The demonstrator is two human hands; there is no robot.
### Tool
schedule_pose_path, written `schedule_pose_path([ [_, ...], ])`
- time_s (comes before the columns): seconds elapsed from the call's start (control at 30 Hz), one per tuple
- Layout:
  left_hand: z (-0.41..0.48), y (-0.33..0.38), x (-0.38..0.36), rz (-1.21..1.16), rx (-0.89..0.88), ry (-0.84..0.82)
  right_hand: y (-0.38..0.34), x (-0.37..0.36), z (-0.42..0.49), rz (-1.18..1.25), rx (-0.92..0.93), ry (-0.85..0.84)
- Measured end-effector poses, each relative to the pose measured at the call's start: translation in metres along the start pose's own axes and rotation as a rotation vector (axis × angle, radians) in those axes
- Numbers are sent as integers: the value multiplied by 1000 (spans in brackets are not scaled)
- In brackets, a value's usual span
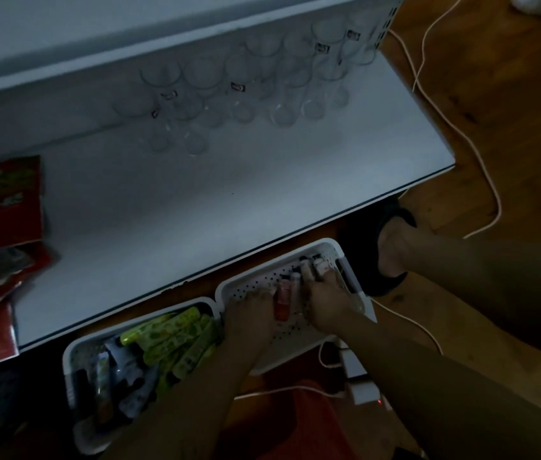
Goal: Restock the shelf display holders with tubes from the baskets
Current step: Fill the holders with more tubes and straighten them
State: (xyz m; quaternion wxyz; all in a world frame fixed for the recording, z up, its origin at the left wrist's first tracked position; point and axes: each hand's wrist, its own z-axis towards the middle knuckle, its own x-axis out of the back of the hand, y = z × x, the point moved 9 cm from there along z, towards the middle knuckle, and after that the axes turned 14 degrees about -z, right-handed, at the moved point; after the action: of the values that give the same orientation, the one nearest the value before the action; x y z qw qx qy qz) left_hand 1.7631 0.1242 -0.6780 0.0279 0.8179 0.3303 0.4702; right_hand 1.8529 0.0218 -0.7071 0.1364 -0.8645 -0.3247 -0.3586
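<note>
Reaching down into the right-hand white basket [250, 285], both hands work among the pink tubes [283, 298] lying on its perforated floor. The right hand [327, 303] curls its fingers over a few of them, their caps poking out past the fingertips. The left hand [249, 313] rests just beside one, its grip too dim to tell. A second basket [68, 358] to the left holds green tubes [176, 333]. Clear display holders [229, 91] stand on the white shelf [196, 200] above.

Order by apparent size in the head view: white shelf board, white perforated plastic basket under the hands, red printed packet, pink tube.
Largest to smallest:
1. white shelf board
2. white perforated plastic basket
3. red printed packet
4. pink tube
The basket lies nearer the camera, which flatters it.
</note>
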Motion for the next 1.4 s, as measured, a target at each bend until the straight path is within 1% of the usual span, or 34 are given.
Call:
schedule_pose_path([
  [0.07,-1,2,8,2,-17,-42,-8,13,-6,56,42,-3],
  [0.1,-2,3,11,-46,-10,-66,-11,24,-9,71,69,50],
  [0.13,-4,4,17,-154,4,-77,-14,37,-15,93,89,110],
  [0.17,-9,6,23,-318,26,-82,-18,49,-21,118,108,156],
  [0.2,-12,7,32,-487,46,-67,-20,61,-27,174,123,206],
  [0.23,-16,8,44,-618,63,-51,-20,74,-33,284,125,242],
  [0.3,-22,7,61,-773,107,-63,-15,103,-47,434,113,334],
  [0.37,-30,6,73,-950,153,-113,-9,133,-61,457,75,403],
  [0.4,-36,6,79,-1075,169,-124,-8,148,-68,492,73,425],
  [0.47,-51,2,98,-1278,175,-72,-10,175,-82,640,103,431],
  [0.5,-60,0,111,-1303,144,-7,-12,189,-88,711,126,440],
  [0.53,-66,-2,124,-1276,98,63,-16,203,-96,752,156,450],
  [0.6,-81,0,151,-1202,-4,169,-25,230,-111,746,214,461],
  [0.67,-93,4,175,-1190,-71,230,-36,259,-129,714,286,478],
  [0.77,-116,9,223,-1050,-132,372,-53,302,-159,626,361,526],
  [0.83,-135,18,259,-1070,-210,432,-64,333,-184,527,408,596],
  [0.93,-168,36,310,-1078,-338,466,-81,382,-230,383,493,760],
  [1.0,-189,44,342,-1100,-392,509,-90,412,-260,336,527,866],
  [1.03,-197,47,358,-1096,-407,538,-93,425,-272,351,548,898],
  [1.13,-216,47,404,-1060,-440,627,-104,456,-299,497,648,933],
  [1.27,-244,36,462,-1037,-502,777,-122,489,-318,513,696,1031],
  [1.4,-269,21,508,-931,-495,976,-130,515,-327,522,704,1157],
])
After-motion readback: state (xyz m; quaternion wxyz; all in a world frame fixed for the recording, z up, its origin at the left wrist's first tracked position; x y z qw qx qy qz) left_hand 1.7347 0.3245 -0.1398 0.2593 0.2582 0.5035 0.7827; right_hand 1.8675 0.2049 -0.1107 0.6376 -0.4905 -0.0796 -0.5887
